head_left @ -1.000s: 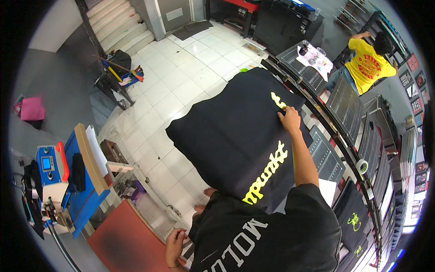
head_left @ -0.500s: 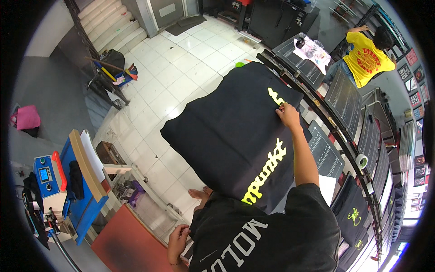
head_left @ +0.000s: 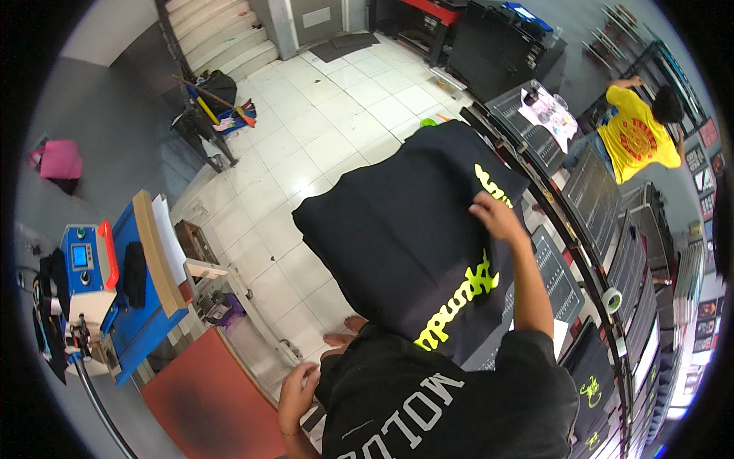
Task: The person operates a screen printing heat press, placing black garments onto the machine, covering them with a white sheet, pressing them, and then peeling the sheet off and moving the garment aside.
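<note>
A large black garment (head_left: 390, 229) with bright yellow-green lettering (head_left: 459, 310) is spread out in front of me, over a board that shows at its near right edge. My right hand (head_left: 498, 219) is over the garment's right side, beside the upper part of the lettering. Its fingers are loosely bent and apart, with nothing visible in them; whether the tips touch the cloth is unclear. Low at my left side, my left hand (head_left: 298, 389) hangs near my hip, its fingers curled in and no object showing.
Dark print boards (head_left: 589, 191) line a black rail on the right, with a tape roll (head_left: 612, 300) on it. A person in a yellow shirt (head_left: 638, 138) stands far right. On the left are a blue heat press (head_left: 88, 256) and a reddish board (head_left: 210, 398).
My right hand has come off the upper lettering and moved slightly nearer, its pinch loosened. More letters show there. The whole view has shifted; my left hand stays low.
</note>
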`<action>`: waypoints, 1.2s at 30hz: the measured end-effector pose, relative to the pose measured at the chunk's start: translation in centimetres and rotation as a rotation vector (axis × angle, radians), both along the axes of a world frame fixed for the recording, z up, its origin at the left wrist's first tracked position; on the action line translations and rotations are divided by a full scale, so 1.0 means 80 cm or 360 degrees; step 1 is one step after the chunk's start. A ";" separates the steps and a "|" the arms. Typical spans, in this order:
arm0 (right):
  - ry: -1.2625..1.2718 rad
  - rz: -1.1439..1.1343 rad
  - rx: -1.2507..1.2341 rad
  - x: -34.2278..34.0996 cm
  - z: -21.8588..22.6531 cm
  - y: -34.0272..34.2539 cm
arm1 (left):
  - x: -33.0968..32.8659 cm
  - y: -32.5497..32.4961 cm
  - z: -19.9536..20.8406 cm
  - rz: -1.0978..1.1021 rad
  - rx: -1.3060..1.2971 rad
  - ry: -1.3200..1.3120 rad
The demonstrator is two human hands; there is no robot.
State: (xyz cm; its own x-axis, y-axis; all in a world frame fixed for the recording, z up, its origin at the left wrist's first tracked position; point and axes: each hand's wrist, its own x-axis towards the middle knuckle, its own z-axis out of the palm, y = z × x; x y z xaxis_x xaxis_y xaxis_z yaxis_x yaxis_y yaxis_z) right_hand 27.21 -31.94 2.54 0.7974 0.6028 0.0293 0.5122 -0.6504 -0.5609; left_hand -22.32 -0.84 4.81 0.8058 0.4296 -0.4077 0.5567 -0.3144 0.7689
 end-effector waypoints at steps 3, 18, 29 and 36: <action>0.0173 0.0699 -0.0033 -0.131 0.094 0.129 | 0.080 -0.006 0.062 -0.0180 0.0419 -0.0439; -0.0695 0.2563 -0.0612 -0.333 0.377 0.314 | -0.190 -0.061 0.297 -0.0142 0.1557 -0.0174; -0.0991 0.1879 0.0476 -0.381 0.449 0.380 | -0.366 -0.210 0.341 0.0829 0.1338 -0.0022; -0.1098 0.2764 0.1012 -0.553 0.538 0.624 | -0.450 -0.153 0.413 0.1601 0.2151 0.0603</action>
State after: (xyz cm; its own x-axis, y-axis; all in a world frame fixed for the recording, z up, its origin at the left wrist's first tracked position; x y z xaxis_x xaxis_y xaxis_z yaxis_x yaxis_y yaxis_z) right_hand -17.05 17.95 45.55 -0.7778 0.3652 0.5116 0.4605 0.8850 0.0682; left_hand -58.35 -13.07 37.84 -0.0203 0.8358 0.5486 0.9977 -0.0185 0.0652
